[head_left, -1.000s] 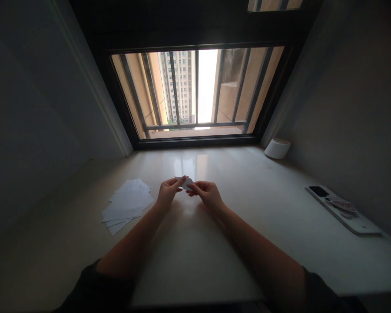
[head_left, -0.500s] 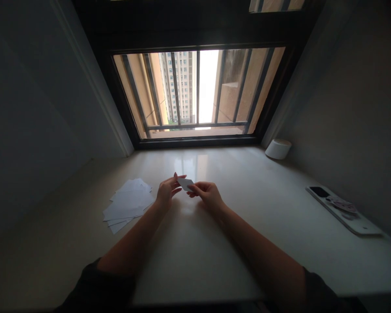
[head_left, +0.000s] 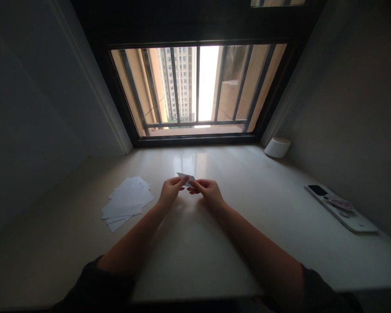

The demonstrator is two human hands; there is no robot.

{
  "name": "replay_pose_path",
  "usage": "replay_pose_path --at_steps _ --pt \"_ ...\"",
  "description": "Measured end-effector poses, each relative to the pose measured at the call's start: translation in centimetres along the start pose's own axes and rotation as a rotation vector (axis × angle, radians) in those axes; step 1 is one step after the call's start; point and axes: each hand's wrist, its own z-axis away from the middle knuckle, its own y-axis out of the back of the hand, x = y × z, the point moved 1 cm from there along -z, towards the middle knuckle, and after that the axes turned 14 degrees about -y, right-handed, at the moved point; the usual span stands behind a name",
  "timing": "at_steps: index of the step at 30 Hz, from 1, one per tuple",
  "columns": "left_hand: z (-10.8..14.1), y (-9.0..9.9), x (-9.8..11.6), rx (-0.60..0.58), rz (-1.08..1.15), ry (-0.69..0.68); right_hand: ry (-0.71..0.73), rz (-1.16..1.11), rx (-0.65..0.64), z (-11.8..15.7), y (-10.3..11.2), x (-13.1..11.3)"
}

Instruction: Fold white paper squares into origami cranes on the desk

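Note:
A small white piece of paper (head_left: 185, 178) is pinched up above the pale stone counter (head_left: 195, 256). My left hand (head_left: 172, 190) grips its left end, and my right hand (head_left: 206, 192) holds its right end with the fingertips. Both hands are raised slightly over the counter, close together, and they hide part of the paper. To the left of my left hand lies a loose pile of white paper sheets (head_left: 127, 203), which neither hand touches.
A barred window (head_left: 198, 89) stands behind the counter's far edge, with walls on both sides. A white cylindrical object (head_left: 277, 147) sits in the far right corner. A long white flat case (head_left: 340, 208) with dark and patterned items lies along the right wall.
My hands have drawn closer together around the small paper. The left fingers have closed in from a more spread grip, and the paper now sits a little higher and more tilted.

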Motion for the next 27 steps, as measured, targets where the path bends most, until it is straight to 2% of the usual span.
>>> replay_pose_path --at_steps 5,9,14,19,27 --pt "-0.49 0.76 -0.5 0.17 0.101 0.147 0.014 0.047 -0.11 -0.07 -0.58 0.26" --pt "-0.66 1.05 -0.44 0.279 0.129 0.163 -0.027 -0.016 -0.158 -0.24 -0.63 0.52" --pt "-0.33 0.48 -0.26 0.277 0.166 0.12 -0.056 -0.084 -0.173 -0.32 -0.32 0.57" --pt "-0.22 0.23 -0.45 0.374 0.277 0.125 -0.028 -0.134 -0.261 -0.11 -0.73 0.49" --pt "-0.4 0.21 -0.58 0.345 0.346 0.136 -0.016 -0.134 -0.239 -0.07 -0.7 0.2"
